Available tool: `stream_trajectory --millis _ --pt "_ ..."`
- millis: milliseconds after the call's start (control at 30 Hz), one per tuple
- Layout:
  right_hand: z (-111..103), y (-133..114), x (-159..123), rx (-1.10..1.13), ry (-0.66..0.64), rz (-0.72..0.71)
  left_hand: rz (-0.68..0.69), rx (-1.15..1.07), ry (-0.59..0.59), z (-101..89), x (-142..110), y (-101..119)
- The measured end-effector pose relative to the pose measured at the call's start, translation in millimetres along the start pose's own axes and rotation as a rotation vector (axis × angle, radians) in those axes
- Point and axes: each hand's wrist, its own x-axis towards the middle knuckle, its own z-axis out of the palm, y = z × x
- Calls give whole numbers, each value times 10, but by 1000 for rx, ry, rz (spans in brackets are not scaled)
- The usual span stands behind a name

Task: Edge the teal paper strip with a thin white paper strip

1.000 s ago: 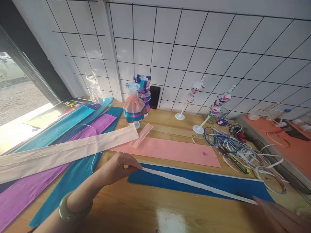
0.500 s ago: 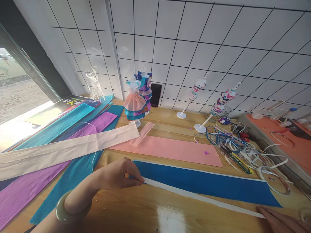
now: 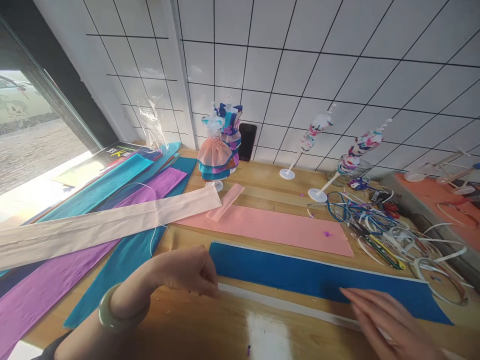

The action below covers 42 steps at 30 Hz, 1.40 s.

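A narrow white strip (image 3: 277, 301) lies slantwise on the wooden table, just below a long blue sheet of crepe-like paper (image 3: 277, 267). My left hand (image 3: 183, 272), with a pale green bangle on its wrist, pinches the strip's left end. Over the strip's right part hovers or rests my right hand (image 3: 390, 317), fingers stretched out side by side; whether it touches the strip I cannot tell. Its fingertips overlap the lower edge of the blue sheet. Behind lies a pink sheet (image 3: 285, 227) with a small purple scrap on it.
Cream, purple and teal strips (image 3: 93, 225) pile up at left. Small dress forms, two in layered skirts (image 3: 215, 155) and two wrapped in patterned scraps (image 3: 360, 145), stand by the tiled wall near a phone (image 3: 247, 142). Tangled cords and a yellow-black cutter (image 3: 386, 252) lie at right.
The white strip has come down off the blue sheet to the bare table below it. My right hand has slid leftward along the strip; my left hand still pinches its left end.
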Motion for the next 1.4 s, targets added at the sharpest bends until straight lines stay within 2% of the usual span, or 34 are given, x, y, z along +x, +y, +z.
stream_trajectory --millis 100,167,267,367,667,867,1000,1167,1300,1400 --pt "30 -500 482 198 -54 -47 -30 39 99 -11 27 31" --pt "66 -749 717 291 -145 -54 -17 80 147 -1 49 40" --pt "131 -1005 926 313 -301 -44 13 147 198 38 78 31" --pt "196 -1147 1001 298 -411 -16 30 203 225 85 98 12" --pt "219 -1232 1034 339 -557 45 76 289 241 138 125 -29" --pt "232 -1280 1001 258 -511 -11 161 283 233 134 119 14" --pt "243 -1266 968 280 -414 -64 254 290 253 148 111 62" --pt "187 -1256 1010 408 -496 24 269 275 240 152 110 67" --pt "158 -1221 1040 500 -490 111 283 271 260 123 109 35" --pt "153 -1186 1051 519 -525 119 292 252 266 98 104 6"
